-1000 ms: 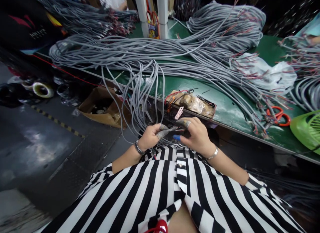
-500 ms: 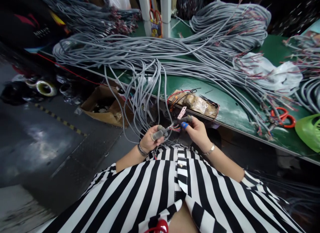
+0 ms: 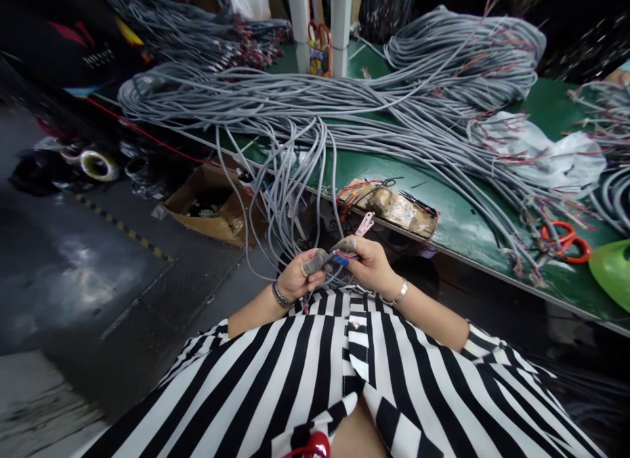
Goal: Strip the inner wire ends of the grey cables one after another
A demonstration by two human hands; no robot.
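A grey cable (image 3: 331, 255) is held in front of the striped shirt (image 3: 275, 373), just off the near edge of the green table (image 3: 462, 222), with its end between the two hands. The cable is pinched between the covered thumb and fingers of the left hand (image 3: 302, 273), whose remaining fingers are curled in. Thin coloured wires (image 3: 346, 254) at the cable's end are pinched by the right hand (image 3: 368, 264) between a blue-covered thumb and a grey-covered index finger; the exact contact is partly hidden by the fingers. A dark bracelet is worn on the left wrist and a silvery one on the right. Just beyond the right hand, a pink tag (image 3: 365, 224) is seen in front of a taped cardboard piece (image 3: 394, 207), which is set along the table's edge. Near the left hand, a loose bunch of grey cables (image 3: 290, 182) is draped over the edge from the long bundle (image 3: 246, 97) laid across the table. Farther right, red-handled scissors (image 3: 566, 241) are placed beside stripped cable ends, near a green plastic object (image 3: 613, 271). On the floor to the left, an open cardboard box (image 3: 197, 231) is seen.
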